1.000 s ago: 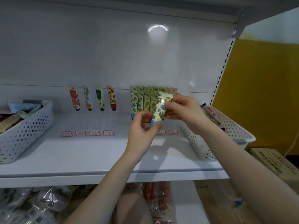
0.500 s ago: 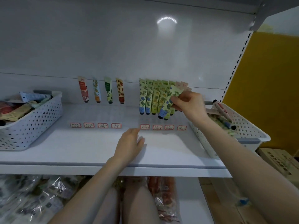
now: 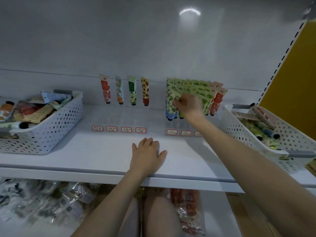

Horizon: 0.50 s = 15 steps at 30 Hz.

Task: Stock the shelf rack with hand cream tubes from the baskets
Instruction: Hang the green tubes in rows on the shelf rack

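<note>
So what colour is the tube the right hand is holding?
The tube is pale green with blue flowers, clearest in the head view.

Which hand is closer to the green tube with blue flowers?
Right. The right hand pinches the green, blue-flowered plastic tube at the back; the left hand lies flat on the white shelf, apart, toward the front.
</note>
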Available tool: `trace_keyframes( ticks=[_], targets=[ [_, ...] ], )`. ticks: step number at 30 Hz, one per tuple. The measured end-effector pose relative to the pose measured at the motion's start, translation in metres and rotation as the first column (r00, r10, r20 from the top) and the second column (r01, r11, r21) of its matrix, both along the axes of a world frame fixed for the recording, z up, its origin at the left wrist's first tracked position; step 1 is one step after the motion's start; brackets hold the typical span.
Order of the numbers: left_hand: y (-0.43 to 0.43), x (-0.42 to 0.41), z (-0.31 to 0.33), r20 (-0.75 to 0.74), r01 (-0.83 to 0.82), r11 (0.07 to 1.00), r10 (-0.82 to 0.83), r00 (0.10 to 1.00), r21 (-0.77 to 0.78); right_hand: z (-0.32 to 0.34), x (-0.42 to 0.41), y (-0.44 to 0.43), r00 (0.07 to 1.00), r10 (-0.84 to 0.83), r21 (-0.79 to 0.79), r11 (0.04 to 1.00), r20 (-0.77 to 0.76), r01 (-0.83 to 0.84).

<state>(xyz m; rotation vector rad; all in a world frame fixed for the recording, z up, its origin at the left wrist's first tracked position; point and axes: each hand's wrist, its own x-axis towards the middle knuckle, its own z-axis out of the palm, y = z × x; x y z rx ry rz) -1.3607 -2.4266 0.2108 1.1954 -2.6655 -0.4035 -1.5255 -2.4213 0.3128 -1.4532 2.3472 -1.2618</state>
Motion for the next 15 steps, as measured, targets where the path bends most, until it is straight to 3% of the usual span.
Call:
trace_keyframes(
  ticks=[15],
  targets=[
    [-0.001, -0.003, -0.005, -0.011, -0.018, 1.0, 0.018, 1.0, -0.023, -0.014, -0.008, -0.02, 0.995, -0.003, 0.066, 0.998, -0.105, 0.01]
  ],
)
